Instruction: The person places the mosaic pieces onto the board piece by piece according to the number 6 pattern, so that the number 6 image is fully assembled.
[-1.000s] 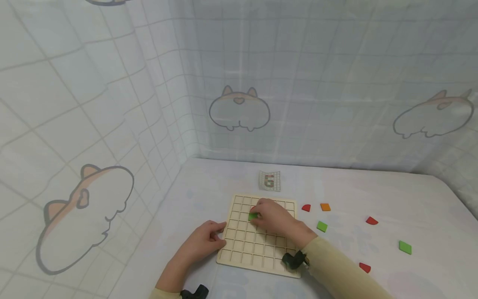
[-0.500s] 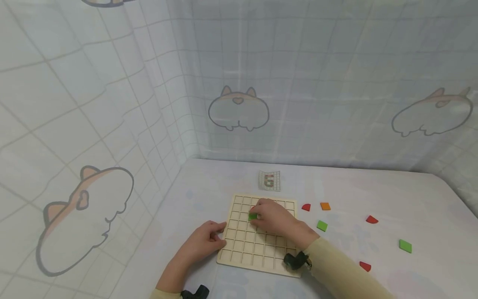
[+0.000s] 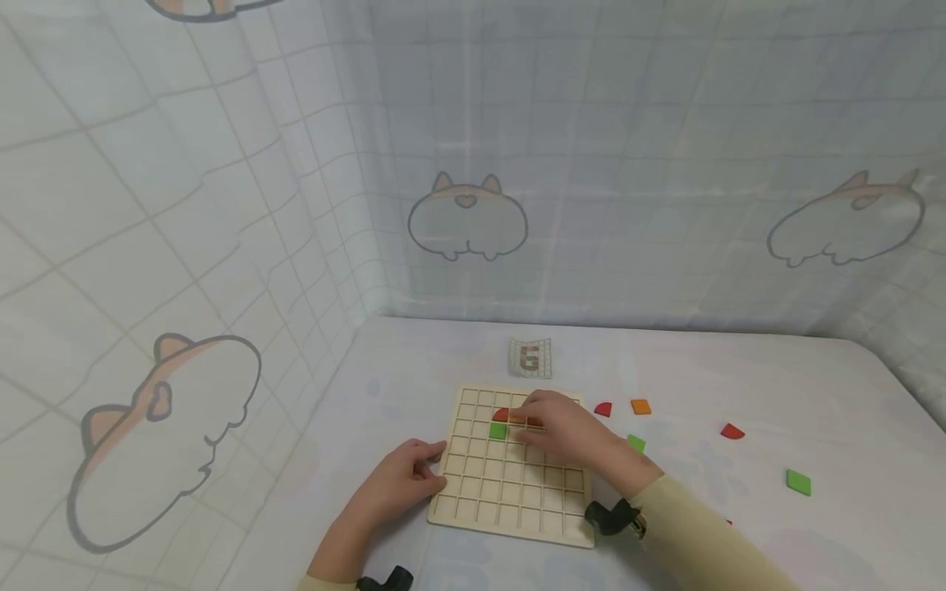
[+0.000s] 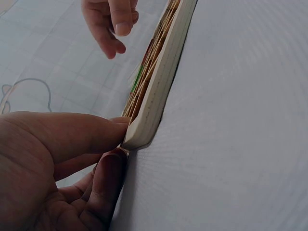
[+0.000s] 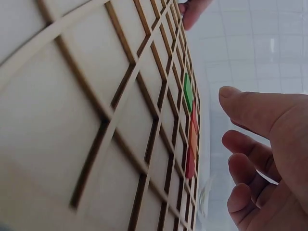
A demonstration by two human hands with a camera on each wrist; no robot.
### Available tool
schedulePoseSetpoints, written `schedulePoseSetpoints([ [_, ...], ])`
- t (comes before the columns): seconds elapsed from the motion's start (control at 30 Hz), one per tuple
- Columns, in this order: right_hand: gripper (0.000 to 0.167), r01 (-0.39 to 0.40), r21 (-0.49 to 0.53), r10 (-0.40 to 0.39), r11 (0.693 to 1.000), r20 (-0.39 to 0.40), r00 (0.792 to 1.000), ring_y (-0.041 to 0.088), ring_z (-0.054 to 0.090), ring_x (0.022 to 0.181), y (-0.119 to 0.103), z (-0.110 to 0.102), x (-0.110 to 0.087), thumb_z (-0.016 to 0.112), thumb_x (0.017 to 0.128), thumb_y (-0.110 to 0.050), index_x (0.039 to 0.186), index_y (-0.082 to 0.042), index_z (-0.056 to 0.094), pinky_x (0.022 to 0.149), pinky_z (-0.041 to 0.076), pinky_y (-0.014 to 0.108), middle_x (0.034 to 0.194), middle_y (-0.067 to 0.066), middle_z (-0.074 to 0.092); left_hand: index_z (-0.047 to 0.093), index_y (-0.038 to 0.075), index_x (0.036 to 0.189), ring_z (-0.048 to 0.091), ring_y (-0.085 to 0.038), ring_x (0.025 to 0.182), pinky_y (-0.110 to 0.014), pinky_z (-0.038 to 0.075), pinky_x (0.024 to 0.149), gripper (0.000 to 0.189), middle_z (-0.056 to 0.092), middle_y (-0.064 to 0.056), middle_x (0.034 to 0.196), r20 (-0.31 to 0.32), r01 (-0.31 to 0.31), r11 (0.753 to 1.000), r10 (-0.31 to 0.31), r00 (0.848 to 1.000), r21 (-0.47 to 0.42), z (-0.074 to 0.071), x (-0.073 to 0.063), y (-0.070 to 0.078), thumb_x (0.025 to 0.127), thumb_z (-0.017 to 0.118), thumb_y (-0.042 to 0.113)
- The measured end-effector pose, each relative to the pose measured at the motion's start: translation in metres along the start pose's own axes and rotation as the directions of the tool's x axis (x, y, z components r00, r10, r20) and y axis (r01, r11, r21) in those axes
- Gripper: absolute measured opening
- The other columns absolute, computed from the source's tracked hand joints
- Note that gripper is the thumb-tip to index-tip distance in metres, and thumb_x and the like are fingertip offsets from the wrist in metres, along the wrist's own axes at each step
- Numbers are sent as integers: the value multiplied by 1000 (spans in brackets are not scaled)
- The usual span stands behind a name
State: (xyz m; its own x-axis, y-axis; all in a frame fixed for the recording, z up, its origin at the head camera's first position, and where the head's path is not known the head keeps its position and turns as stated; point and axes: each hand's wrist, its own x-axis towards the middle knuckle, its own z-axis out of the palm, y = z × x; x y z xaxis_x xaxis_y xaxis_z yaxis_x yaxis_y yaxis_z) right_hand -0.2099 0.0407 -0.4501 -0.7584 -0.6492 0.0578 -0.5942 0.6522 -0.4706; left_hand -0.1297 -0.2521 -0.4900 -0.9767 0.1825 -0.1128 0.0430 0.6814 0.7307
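A wooden grid board (image 3: 480, 510) lies flat on the table. My left hand (image 3: 410, 476) grips its left edge between thumb and fingers, and the left wrist view shows the thumb (image 4: 91, 132) right at the board's corner. Over the upper middle of the board hovers my right hand (image 3: 565, 427), with nothing between thumb and fingers. A green square tile (image 3: 498, 431) sits in one cell, a red quarter-round tile (image 3: 501, 414) just behind it. In the right wrist view an orange tile (image 5: 193, 137) and another red tile (image 5: 190, 164) continue the row; the right hand partly covers these in the head view.
A small card (image 3: 530, 358) with a coloured G pattern lies behind the board. To the right are loose tiles: red (image 3: 603, 409), orange (image 3: 640, 406), green (image 3: 636, 443), red (image 3: 732, 431) and green (image 3: 798, 482). The right sleeve (image 3: 709, 533) nearly hides another red one.
My right hand has let go of the green tile and drawn back to the right, uncovering the green and red tiles. The left hand has kept its grip on the board.
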Motion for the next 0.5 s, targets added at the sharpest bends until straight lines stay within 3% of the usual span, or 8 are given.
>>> schedulePoseSetpoints([
  [0.5, 34, -52, 53, 55, 997, -57, 997, 14, 61, 99, 32, -11, -22, 77, 88, -24, 121, -15, 72, 84, 50, 35, 111, -4, 65, 61, 6, 135, 58, -11, 80, -27, 47, 66, 58, 60, 0, 105, -5, 1, 1000, -1, 1000, -24, 0, -1, 1, 82, 81, 20],
])
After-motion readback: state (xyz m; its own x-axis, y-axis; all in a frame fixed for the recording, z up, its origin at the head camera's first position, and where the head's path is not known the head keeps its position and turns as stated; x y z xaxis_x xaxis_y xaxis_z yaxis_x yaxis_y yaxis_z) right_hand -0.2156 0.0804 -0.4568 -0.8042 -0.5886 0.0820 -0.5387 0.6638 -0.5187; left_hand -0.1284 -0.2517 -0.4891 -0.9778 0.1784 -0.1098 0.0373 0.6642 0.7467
